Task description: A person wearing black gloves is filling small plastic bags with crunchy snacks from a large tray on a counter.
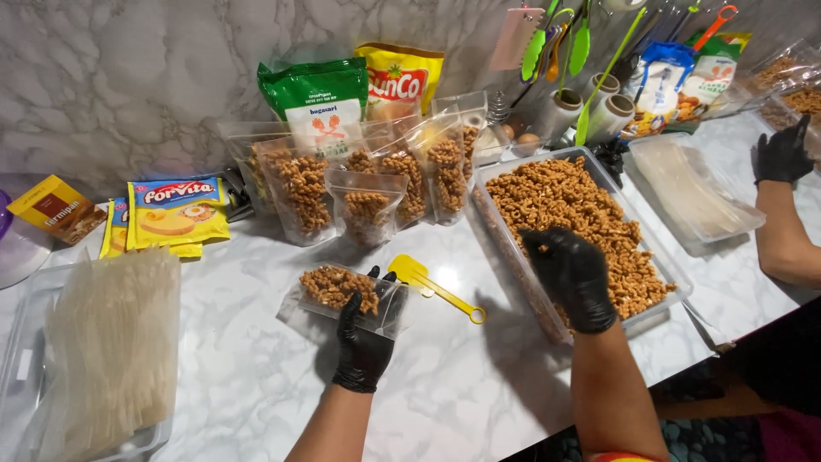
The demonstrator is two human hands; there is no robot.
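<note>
Left hand, black-gloved, grips a clear snack pouch on the marble counter. Right hand rests curled in the snack-filled tub at 3 o'clock; grasp unclear. Yellow scoop lies between.

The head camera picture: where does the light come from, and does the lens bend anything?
Head view: light falls from above and in front, leaving a bright glare patch on the marble counter beside the yellow scoop; the right hand casts a soft shadow to its left; the counter's edges bow like a wide lens; everything looks sharp, with no motion blur.
</note>
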